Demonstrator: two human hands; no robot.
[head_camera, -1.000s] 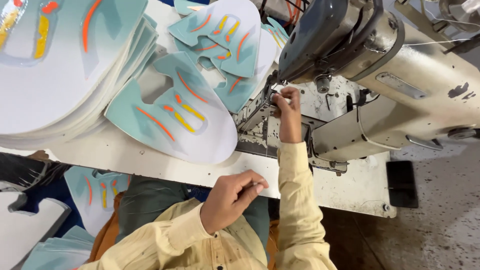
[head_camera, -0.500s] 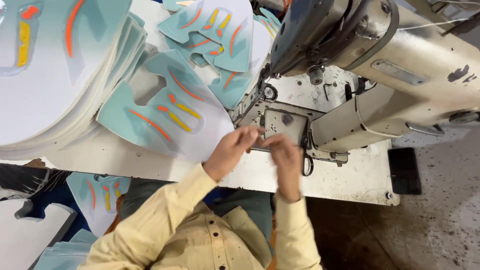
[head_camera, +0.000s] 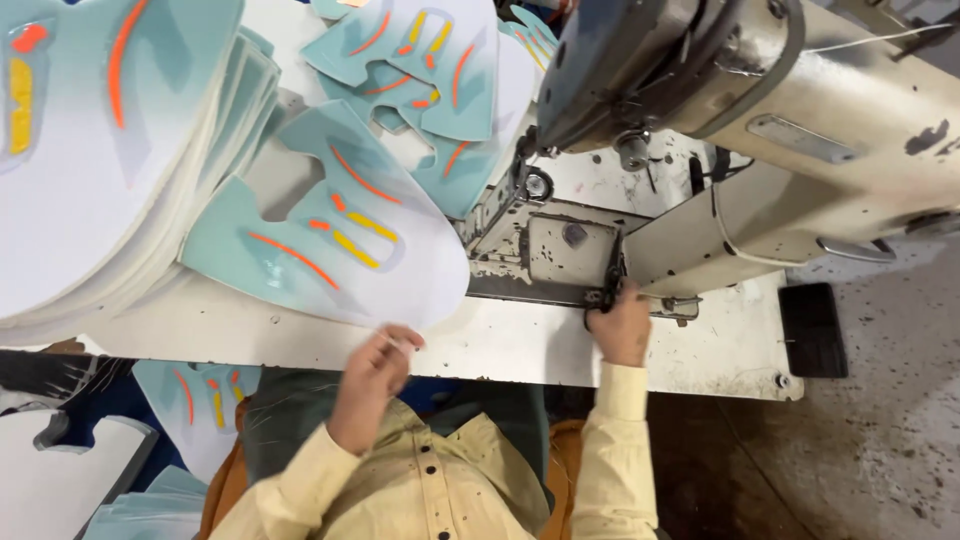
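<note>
Teal panel (head_camera: 330, 240) edge lies just above left hand (head_camera: 368, 385).

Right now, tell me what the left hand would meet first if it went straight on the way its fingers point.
The left hand points up and away toward the table. First in line, probably, is the near edge of the teal and white cut piece with orange and yellow stripes, overhanging the white table. Depth is unclear; the fingertips look almost at it.

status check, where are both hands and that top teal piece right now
Left hand pinching the near edge of the teal cut piece, fingers closed. Right hand gripping a black part at the sewing machine base. Nothing between hands and work.
</note>
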